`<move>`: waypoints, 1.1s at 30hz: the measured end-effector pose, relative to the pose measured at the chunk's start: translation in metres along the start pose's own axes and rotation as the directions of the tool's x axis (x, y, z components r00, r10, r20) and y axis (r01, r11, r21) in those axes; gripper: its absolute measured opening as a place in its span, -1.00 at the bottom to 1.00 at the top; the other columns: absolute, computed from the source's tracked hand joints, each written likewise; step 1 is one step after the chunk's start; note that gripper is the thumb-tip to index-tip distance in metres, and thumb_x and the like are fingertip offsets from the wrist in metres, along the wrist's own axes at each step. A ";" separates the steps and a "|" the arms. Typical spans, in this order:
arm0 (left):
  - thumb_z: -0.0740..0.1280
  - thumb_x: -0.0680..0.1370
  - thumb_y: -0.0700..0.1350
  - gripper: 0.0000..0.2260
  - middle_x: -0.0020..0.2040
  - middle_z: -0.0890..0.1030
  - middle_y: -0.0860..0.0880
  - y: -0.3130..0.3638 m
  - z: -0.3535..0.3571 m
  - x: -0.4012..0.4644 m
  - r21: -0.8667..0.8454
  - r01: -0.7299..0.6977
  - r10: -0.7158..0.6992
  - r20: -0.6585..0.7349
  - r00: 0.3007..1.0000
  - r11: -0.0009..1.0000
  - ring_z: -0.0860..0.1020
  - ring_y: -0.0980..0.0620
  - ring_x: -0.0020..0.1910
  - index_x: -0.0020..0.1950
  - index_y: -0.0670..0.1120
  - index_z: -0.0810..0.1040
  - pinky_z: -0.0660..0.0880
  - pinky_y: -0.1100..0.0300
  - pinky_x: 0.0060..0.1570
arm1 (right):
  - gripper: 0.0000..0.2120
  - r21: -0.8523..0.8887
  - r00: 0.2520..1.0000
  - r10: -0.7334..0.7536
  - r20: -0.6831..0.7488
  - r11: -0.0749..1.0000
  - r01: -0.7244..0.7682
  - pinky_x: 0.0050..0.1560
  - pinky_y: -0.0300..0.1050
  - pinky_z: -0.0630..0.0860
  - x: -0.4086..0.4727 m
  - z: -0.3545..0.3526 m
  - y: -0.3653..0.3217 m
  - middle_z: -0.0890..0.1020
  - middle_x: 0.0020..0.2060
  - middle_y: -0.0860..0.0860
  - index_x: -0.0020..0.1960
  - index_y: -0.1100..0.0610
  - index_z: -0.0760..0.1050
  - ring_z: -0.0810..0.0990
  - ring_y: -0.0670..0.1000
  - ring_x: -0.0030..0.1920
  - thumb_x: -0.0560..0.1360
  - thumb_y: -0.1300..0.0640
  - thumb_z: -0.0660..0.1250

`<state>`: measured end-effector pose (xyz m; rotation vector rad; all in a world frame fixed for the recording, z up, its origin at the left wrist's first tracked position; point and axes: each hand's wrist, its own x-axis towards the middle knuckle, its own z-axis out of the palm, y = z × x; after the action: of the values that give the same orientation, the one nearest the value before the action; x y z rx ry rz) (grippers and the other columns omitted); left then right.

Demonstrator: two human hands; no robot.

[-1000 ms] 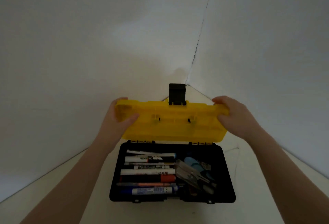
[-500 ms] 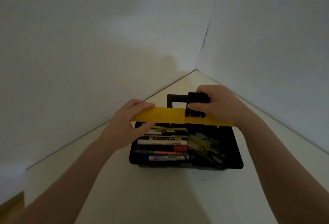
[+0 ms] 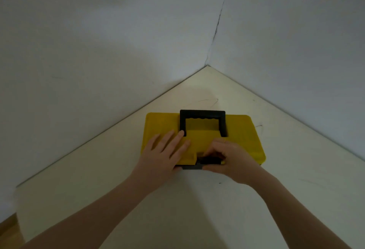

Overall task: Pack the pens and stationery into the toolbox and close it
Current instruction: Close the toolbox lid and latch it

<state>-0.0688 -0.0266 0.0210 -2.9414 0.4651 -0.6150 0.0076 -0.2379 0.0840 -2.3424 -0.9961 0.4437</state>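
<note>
The toolbox lies on the white table with its yellow lid down over the black base. A black carry handle lies flat on the lid. My left hand rests flat on the lid's left front part, fingers spread, thumb at the front edge. My right hand is curled over the black front latch, fingers pinching it. The pens and stationery are hidden under the lid.
The white table runs into a corner between two pale walls, just behind the toolbox. A strip of wooden floor shows at the lower left past the table's edge.
The yellow lid swung down from upright onto the base, hiding the pens. My left hand moved onto the lid's top and my right hand went from the lid to the front latch.
</note>
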 end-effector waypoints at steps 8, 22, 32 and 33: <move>0.48 0.30 0.19 -0.24 0.36 0.46 -0.07 -0.018 0.023 0.038 0.030 0.034 -0.036 0.045 0.998 0.999 0.47 -0.09 0.30 0.39 -0.05 0.28 0.33 -0.03 0.27 | -0.81 -0.185 0.988 0.024 -0.151 0.981 -0.052 -0.13 -0.17 0.54 0.023 0.000 0.003 0.53 -0.05 -0.06 0.01 0.06 0.53 0.53 -0.05 -0.12 0.46 0.00 0.38; 0.46 0.34 0.14 -0.28 0.36 0.46 -0.10 -0.018 0.031 0.038 0.049 -0.001 0.003 -0.043 0.999 0.999 0.45 -0.11 0.31 0.39 -0.11 0.29 0.22 0.02 0.31 | -0.26 -0.407 0.998 0.047 0.047 0.913 -0.024 0.50 -0.02 -0.14 0.026 0.005 0.007 -0.08 0.54 0.02 0.40 0.01 0.20 -0.17 -0.02 0.52 0.37 -0.40 0.10; 0.30 0.45 0.12 -0.40 0.37 0.44 -0.09 -0.019 0.034 0.039 -0.002 0.029 -0.029 -0.049 0.998 1.000 0.34 -0.08 0.37 0.41 -0.10 0.26 0.26 0.01 0.32 | -0.23 -0.304 0.921 0.198 0.336 0.948 -0.093 0.48 -0.01 -0.32 0.045 -0.018 0.002 -0.30 0.52 -0.07 0.52 -0.12 -0.25 -0.36 -0.04 0.50 0.50 -0.30 0.10; 0.38 0.40 0.11 -0.35 0.36 0.46 -0.09 -0.017 0.033 0.041 -0.006 0.037 -0.038 -0.045 0.998 0.999 0.38 -0.08 0.35 0.40 -0.10 0.27 0.31 0.00 0.31 | -0.20 -0.327 0.916 0.206 0.345 0.941 -0.088 0.48 0.01 -0.31 0.049 -0.021 0.004 -0.30 0.52 -0.07 0.52 -0.12 -0.25 -0.35 -0.03 0.50 0.50 -0.27 0.15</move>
<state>-0.0151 -0.0218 0.0090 -2.9533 0.4173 -0.6862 0.0530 -0.2114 0.0947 -2.6874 -1.1275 0.8815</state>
